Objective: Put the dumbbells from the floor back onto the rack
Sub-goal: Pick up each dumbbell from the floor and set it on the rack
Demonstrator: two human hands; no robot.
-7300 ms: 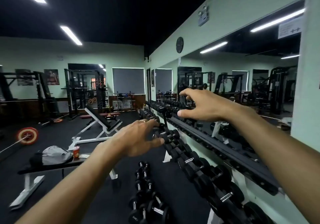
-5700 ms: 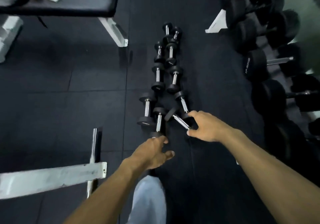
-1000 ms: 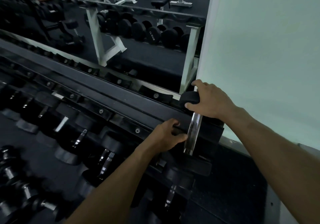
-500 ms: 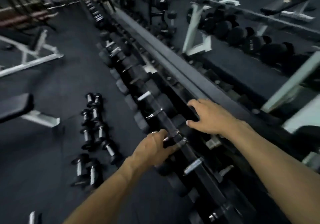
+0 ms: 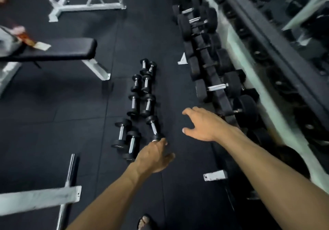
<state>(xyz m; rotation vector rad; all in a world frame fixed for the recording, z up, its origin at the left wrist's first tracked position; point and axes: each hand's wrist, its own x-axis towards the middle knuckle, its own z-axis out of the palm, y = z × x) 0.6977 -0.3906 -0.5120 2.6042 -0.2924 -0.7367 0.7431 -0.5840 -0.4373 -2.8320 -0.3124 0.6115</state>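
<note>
Black rubber floor tiles (image 5: 71,123) fill the view now, and that's the change: half a second back the gaze was along the rack with both hands on it, and now it has swung down to the dumbbells (image 5: 142,94) still lying on the floor. One more looks to have been racked, and the person is coming back for another.

Plenty left. The floor dumbbells sit in a loose double row just left of the rack (image 5: 222,80), well apart from it across a strip of bare matting. Short chrome handles, round black heads with a dull rubbery finish. The nearest one (image 5: 154,127) lies angled out of line with the rest.

Left hand (image 5: 154,156) is down over that angled dumbbell's near head, fingers loosely bent, holding nothing; whether the fingertips touch it I can't quite tell through the blur. Right hand (image 5: 201,124) hovers between the row and the rack, fingers spread wide, empty.

On the rack, bigger dumbbells rest in black cradles on slanted rails, white feet at the base. Left of the row stands a flat bench (image 5: 53,51), black padded top on a white metal frame.
</note>
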